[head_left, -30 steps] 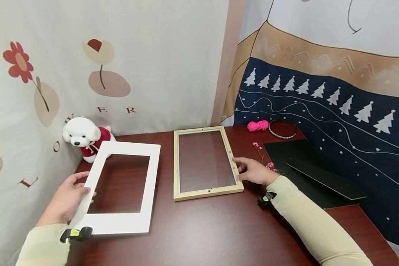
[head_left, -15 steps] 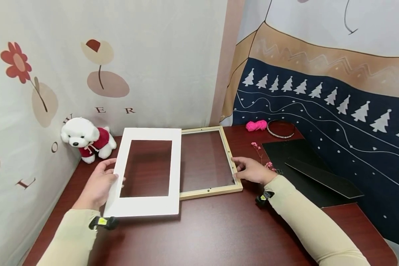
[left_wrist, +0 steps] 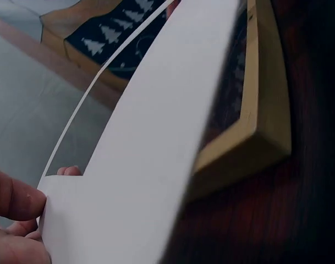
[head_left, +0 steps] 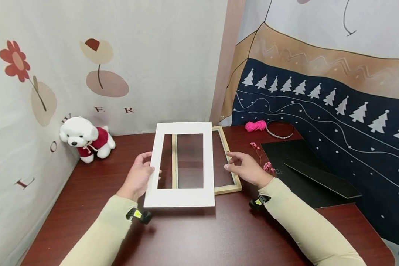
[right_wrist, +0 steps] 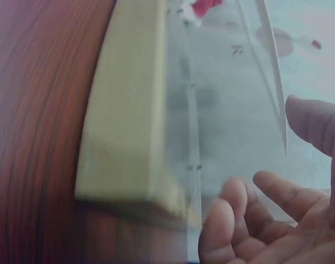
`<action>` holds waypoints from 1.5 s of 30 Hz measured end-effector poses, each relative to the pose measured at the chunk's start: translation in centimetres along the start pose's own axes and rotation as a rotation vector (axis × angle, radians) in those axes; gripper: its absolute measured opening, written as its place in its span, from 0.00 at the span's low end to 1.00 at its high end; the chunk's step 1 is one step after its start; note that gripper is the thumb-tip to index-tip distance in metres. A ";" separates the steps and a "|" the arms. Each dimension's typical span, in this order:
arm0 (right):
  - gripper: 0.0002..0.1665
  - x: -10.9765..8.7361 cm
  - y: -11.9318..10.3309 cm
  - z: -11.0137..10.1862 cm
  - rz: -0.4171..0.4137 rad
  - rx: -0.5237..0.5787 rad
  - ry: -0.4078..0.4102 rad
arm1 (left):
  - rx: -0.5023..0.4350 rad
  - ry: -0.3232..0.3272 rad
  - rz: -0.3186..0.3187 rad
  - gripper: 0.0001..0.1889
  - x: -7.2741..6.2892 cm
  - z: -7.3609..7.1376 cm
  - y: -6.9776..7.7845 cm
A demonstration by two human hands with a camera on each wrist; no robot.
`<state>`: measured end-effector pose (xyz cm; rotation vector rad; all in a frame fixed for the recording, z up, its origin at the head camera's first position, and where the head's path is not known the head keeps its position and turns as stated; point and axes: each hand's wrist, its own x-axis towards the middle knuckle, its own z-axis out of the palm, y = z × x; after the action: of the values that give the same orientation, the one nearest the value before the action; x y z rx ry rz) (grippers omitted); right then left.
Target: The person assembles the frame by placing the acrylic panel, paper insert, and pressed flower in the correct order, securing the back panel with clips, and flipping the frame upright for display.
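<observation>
My left hand (head_left: 137, 176) pinches the left edge of a white picture mat (head_left: 186, 198), thumb on top and fingers beneath. The mat, a flat rectangle with a window cut in it, is held above a light wooden picture frame (head_left: 228, 189) and covers much of it in the head view. Through the window the frame's left bar shows. My right hand (head_left: 247, 169) hovers at the frame's right bar, thumb and fingers apart with nothing between them. The right wrist view shows those fingers near the wooden frame corner (right_wrist: 123, 165), with the mat's thin edge (right_wrist: 277, 82) close to the thumb.
A white plush dog (head_left: 86, 138) in red sits at the back left. Toward the right lie pink yarn (head_left: 255, 126), a thin hoop (head_left: 279, 136), pink dried flowers (head_left: 268, 167) and a black backing board (head_left: 306, 195) with its stand flap (head_left: 322, 177) raised.
My left hand has carried the mat rightward from beside the dog until it overlaps the wooden frame. My right hand has let go of the frame's right bar and lifted slightly.
</observation>
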<state>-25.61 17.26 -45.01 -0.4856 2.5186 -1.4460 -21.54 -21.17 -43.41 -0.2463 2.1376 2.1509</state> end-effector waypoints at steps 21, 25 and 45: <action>0.41 0.3 -0.6 2.0 0.125 0.337 0.126 | 0.041 -0.086 -0.001 0.35 1.4 5.6 -1.5; 0.38 1.0 0.0 1.4 0.170 0.319 0.141 | 0.137 -0.111 -0.002 0.35 0.9 5.7 -2.1; 0.32 3.6 0.5 0.9 0.197 0.177 0.125 | 0.305 -0.140 -0.004 0.36 0.3 5.1 -2.7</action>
<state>-28.73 15.39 -45.92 -0.1162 2.4183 -1.6458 -21.57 -16.10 -46.10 -0.0717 2.3356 1.7485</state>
